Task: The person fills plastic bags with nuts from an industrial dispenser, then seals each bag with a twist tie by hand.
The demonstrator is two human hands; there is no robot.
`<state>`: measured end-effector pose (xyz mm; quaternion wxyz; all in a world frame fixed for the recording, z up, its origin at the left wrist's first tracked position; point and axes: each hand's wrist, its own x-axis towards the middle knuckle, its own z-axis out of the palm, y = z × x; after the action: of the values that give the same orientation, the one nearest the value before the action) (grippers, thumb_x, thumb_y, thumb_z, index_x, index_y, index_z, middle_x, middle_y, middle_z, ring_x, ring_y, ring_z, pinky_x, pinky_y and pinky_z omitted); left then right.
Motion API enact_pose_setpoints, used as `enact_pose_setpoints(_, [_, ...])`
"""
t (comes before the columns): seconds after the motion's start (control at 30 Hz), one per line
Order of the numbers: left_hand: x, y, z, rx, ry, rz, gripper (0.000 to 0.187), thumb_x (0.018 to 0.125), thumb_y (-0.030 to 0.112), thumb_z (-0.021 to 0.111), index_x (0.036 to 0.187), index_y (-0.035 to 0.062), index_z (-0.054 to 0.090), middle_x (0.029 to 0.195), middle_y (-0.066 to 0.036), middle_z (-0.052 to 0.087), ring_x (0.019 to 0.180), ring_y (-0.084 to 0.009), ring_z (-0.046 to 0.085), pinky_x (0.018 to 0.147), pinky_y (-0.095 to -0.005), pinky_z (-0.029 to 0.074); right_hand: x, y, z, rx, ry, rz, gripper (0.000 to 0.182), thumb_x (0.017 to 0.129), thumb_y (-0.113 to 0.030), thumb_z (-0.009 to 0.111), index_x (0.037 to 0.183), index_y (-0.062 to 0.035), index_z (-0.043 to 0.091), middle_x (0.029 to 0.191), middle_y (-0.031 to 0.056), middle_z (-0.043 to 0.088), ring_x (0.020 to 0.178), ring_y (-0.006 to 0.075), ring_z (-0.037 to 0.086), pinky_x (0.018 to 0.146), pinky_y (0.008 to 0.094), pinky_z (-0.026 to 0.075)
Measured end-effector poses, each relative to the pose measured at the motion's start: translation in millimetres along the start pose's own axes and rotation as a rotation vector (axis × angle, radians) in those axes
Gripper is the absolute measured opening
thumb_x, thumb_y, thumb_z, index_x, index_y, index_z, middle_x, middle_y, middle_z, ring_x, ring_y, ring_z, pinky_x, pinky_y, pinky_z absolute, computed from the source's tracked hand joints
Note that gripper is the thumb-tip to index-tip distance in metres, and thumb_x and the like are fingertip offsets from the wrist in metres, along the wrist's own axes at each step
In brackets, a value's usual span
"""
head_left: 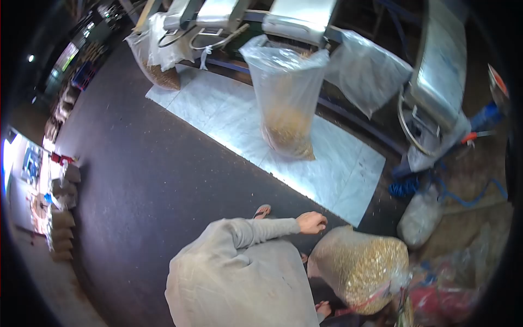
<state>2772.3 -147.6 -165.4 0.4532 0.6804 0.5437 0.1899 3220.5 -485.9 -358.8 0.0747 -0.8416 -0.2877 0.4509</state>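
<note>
My left hand [311, 222] reaches out from a grey sleeve, its fingers loosely bent and slightly apart, holding nothing that shows. It is just above the near corner of a filled clear plastic bag [376, 261] lying on its side, packed with yellowish flaky material. My right hand [324, 309] shows only in part below, beside my grey shirt. A red string [362, 305] runs from its fingers along the bag towards the gathered neck [400, 282]. The fingers seem closed on that string, though the detail is small.
A part-filled clear bag [286, 128] hangs from a metal chute [299, 22] over pale tiles [348, 177]. Another bag [160, 73] hangs farther left. A whitish sack [422, 220] and blue hose [471, 201] are at right. Stacked sacks [62, 234] line the left side.
</note>
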Motion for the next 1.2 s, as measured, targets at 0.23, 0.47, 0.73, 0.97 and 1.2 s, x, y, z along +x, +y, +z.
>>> enact_pose_setpoints(0.23, [-50.6, -96.9, -131.9, -0.132, 0.213, -0.128, 0.03, 0.092, 0.025, 0.062, 0.112, 0.0061, 0.074, 0.105, -0.02, 0.074, 0.101, -0.0376, 0.071, 0.089, -0.0472, 0.054, -28.5, -184.8, 117.5, 0.124, -0.12, -0.83, 0.042, 0.106, -0.037, 0.049, 0.081, -0.0071, 0.064, 0.062, 0.0076, 0.062, 0.044, 0.0161, 0.056, 0.035, 0.0333, 0.041])
enact_pose_setpoints(0.47, [-88.8, -145.3, -301.1, -0.202, 0.417, -0.183, 0.031, 0.096, 0.028, 0.066, 0.114, 0.0036, 0.075, 0.089, -0.017, 0.076, 0.08, -0.0251, 0.074, 0.073, -0.0376, 0.057, -85.0, -515.4, 201.4, 0.224, -0.222, -0.669, 0.021, 0.102, -0.022, 0.064, 0.102, -0.0018, 0.071, 0.075, 0.0022, 0.063, 0.063, 0.0107, 0.056, 0.055, 0.0285, 0.045])
enact_pose_setpoints(0.73, [-69.3, -161.0, -493.2, -0.275, 0.837, -0.087, 0.025, 0.097, 0.017, 0.069, 0.115, -0.0006, 0.074, 0.088, -0.012, 0.075, 0.081, -0.0153, 0.07, 0.074, -0.0318, 0.053, -172.3, -813.5, 237.5, 0.016, -0.016, -1.098, 0.016, 0.095, -0.011, 0.068, 0.108, -0.0025, 0.071, 0.085, 0.0053, 0.068, 0.077, 0.0143, 0.063, 0.065, 0.0292, 0.049])
enact_pose_setpoints(0.97, [-17.2, -110.1, -641.0, 0.131, 0.846, 0.111, 0.027, 0.091, 0.019, 0.075, 0.111, 0.0013, 0.074, 0.1, -0.013, 0.074, 0.092, -0.0272, 0.07, 0.084, -0.0357, 0.052, -226.8, -1029.2, 283.7, 0.117, 0.193, -1.689, 0.048, 0.082, -0.01, 0.08, 0.126, -0.0018, 0.063, 0.122, 0.0207, 0.063, 0.109, 0.0381, 0.064, 0.097, 0.0458, 0.049])
enact_pose_setpoints(1.2, [83.2, -100.0, -723.2, 0.38, 0.457, 0.357, 0.043, 0.084, 0.033, 0.08, 0.117, 0.0051, 0.072, 0.118, -0.013, 0.07, 0.109, -0.0327, 0.065, 0.096, -0.0426, 0.047, -191.0, -1128.3, 322.5, -0.728, -0.224, -1.547, 0.074, 0.066, -0.027, 0.091, 0.13, -0.0006, 0.062, 0.104, 0.0216, 0.072, 0.101, 0.042, 0.069, 0.102, 0.0498, 0.046])
